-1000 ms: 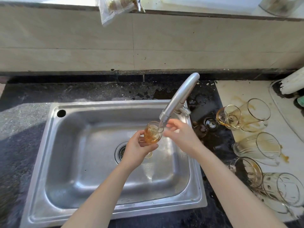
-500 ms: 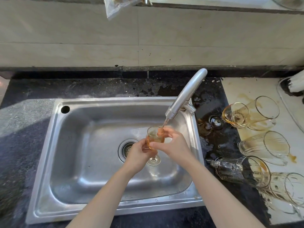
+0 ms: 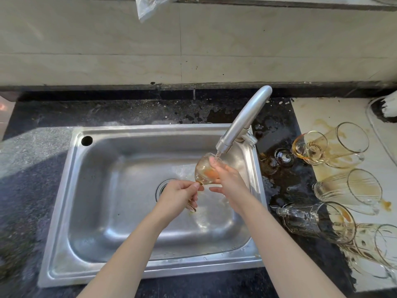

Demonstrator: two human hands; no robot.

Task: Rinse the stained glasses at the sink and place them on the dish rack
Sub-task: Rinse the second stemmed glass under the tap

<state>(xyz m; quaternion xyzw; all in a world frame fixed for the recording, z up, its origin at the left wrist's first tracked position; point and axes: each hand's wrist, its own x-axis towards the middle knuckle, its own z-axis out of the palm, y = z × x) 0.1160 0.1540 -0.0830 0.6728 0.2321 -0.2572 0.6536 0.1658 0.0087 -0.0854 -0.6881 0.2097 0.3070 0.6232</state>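
— Where is the glass?
— I have it over the sink, right of the drain. It is tilted, mouth up, just under the faucet, and a thin stream of water runs into it.

— How does it look?
— It is small, stemmed and clear. An amber film clings to the bowl, thickest low down.

— And your grips?
— My left grip pinches the stem, and the foot pokes out below the fingers. My right grip curls round the bowl. One finger shows orange through the wall.

— The rest?
— The other glasses lie on their sides on the worktop, right of the sink. They are streaked amber, with brown puddles under some.
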